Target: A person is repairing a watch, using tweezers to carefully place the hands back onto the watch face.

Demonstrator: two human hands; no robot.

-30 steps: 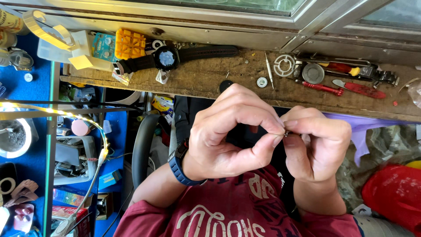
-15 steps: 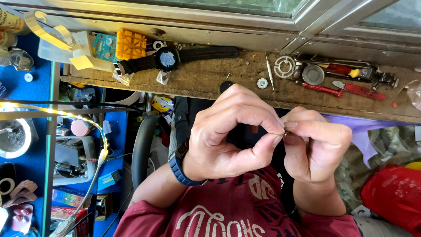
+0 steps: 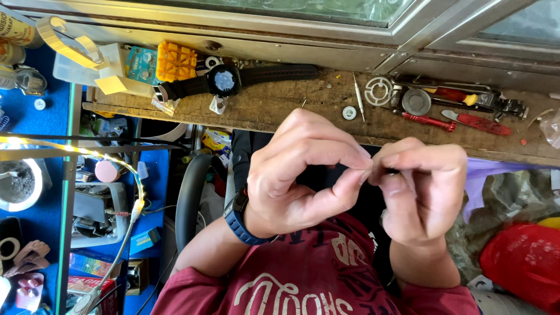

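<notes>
My left hand [image 3: 303, 175], with a blue band on its wrist, and my right hand [image 3: 423, 192] are raised together over my red shirt. Their fingertips meet and pinch a small dark part [image 3: 389, 171], which is mostly hidden by the fingers. Thumb and forefinger of my left hand form a ring. Beyond the hands, a black wristwatch [image 3: 224, 80] lies flat on the worn wooden bench [image 3: 280, 111].
On the bench lie a yellow ridged block [image 3: 175, 60], a white ring-shaped part [image 3: 379, 90], a small round disc [image 3: 349, 112], a thin pin tool [image 3: 359, 96] and red-handled screwdrivers [image 3: 431, 121]. Blue shelves [image 3: 41, 175] with clutter stand at left. A red bag [image 3: 519, 262] is at lower right.
Both hands stay in nearly the same place. The fingertips have drawn a little closer together around the small part.
</notes>
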